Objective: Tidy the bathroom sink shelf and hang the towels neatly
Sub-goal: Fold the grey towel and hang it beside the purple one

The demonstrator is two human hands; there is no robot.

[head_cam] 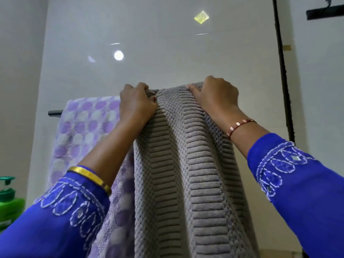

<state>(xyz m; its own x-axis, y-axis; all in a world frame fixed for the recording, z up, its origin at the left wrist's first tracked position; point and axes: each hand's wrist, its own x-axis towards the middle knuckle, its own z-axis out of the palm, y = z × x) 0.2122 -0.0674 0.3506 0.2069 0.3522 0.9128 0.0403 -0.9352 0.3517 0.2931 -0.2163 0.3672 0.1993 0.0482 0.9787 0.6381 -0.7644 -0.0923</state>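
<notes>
A grey ribbed towel (178,174) hangs down the middle of the view, its top edge lifted in front of the white tiled wall. My left hand (136,104) grips the towel's top left corner with curled fingers. My right hand (216,94) grips the top right part of the same edge. To the left, a purple and white dotted towel (85,123) is draped over a dark towel bar (55,113), whose left end sticks out. The grey towel overlaps the dotted towel's right side and hides the rest of the bar.
Green bottles (9,200) stand at the lower left edge. A dark vertical strip (283,71) runs down the wall on the right, with a black hanger-like bracket (324,13) in the top right corner. Glossy tiles reflect lights above the towels.
</notes>
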